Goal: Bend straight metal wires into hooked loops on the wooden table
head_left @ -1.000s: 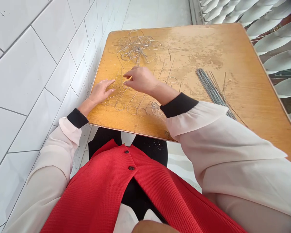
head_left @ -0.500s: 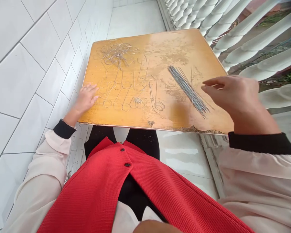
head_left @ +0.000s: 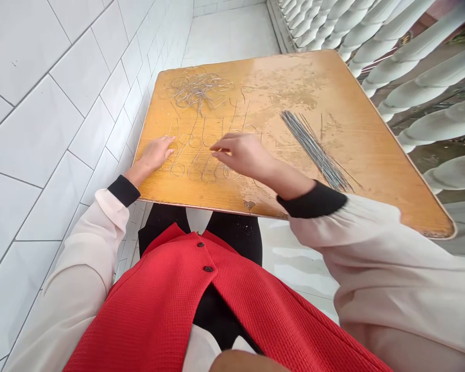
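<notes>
My left hand (head_left: 155, 153) rests flat on the orange-brown wooden board (head_left: 294, 88), its fingers on the left end of a row of hooked wires (head_left: 189, 168). My right hand (head_left: 242, 155) hovers over or touches the same row, with its fingers curled and pointing left. I cannot tell whether it pinches a thin wire. A tangled pile of looped wires (head_left: 197, 90) lies at the far left of the board. A bundle of straight grey wires (head_left: 313, 147) lies at an angle to the right of my right hand.
White glazed wall tiles (head_left: 34, 155) run close along the board's left side. A white balustrade (head_left: 411, 67) stands beyond its right side, above a white tiled floor (head_left: 232, 36). My red waistcoat (head_left: 158, 310) and cream sleeves fill the bottom of the view.
My right hand has moved left, from above the straight wire bundle to over the hooked wires. My left hand stays near the same wires, and the view has shifted slightly.
</notes>
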The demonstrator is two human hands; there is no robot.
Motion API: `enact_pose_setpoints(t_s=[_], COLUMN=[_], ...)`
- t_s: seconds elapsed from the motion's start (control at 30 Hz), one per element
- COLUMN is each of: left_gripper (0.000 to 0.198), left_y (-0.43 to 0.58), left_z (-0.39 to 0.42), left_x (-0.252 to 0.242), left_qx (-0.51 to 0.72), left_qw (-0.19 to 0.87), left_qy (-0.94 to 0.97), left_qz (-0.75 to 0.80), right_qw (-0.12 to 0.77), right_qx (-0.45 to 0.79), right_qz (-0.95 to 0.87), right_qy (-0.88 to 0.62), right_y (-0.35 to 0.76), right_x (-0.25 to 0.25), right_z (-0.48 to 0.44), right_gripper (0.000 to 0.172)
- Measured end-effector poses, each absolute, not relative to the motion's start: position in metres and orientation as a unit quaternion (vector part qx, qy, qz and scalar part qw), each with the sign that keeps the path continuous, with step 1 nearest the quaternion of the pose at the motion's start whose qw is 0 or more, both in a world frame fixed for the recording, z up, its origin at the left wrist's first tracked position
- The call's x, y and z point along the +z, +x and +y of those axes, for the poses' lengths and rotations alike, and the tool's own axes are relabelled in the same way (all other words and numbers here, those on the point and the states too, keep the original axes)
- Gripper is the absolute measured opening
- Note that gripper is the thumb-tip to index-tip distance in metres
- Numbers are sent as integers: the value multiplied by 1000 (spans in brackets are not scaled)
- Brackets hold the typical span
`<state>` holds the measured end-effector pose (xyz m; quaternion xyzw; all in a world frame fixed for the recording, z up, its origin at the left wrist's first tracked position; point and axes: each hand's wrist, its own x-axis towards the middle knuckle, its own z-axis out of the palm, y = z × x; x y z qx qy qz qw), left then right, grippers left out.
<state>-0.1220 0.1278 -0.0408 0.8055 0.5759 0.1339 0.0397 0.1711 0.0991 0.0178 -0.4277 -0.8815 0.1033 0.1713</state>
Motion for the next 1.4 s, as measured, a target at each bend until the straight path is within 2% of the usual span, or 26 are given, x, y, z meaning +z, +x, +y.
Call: enact_pose_setpoints(t_s=[0.1,0.23,0.37,0.57,0.73,0.93,1.1,1.27,1.4], left_gripper=[50,48,48,47,45,43,43,43,38], left_y=[-118,-121,-129,-132,-126,-125,-130,-149,-157], left_z=[123,120,121,117,113,114,115,96,65], left_x=[-41,-45,-52,-53,-47,-46,-43,-37,-39], left_qx=[137,161,189,187,170,166,184,245,224], left_qw=[57,77,71,65,64,44,64,74,62], left_qy=[803,802,805,810,809,792,791,774,775], left_qz=[577,570,557,553,559,585,580,580,588], right_qw=[94,52,61,141,93,78,55,71,87], right_qx=[92,78,81,98,122,109,118,117,111], right_qz=[-900,-898,-895,-893,-896,-896,-886,-882,-887], right_qy=[-416,-430,-435,-416,-416,-423,-445,-450,-439], right_y=[117,76,64,64,65,64,59,55,48], right_x=[9,-5,-13,-18,-24,-24,-16,-22,-29], right_z=[123,145,152,161,171,170,165,171,179], right_gripper=[39,41,41,43,36,37,26,26,29])
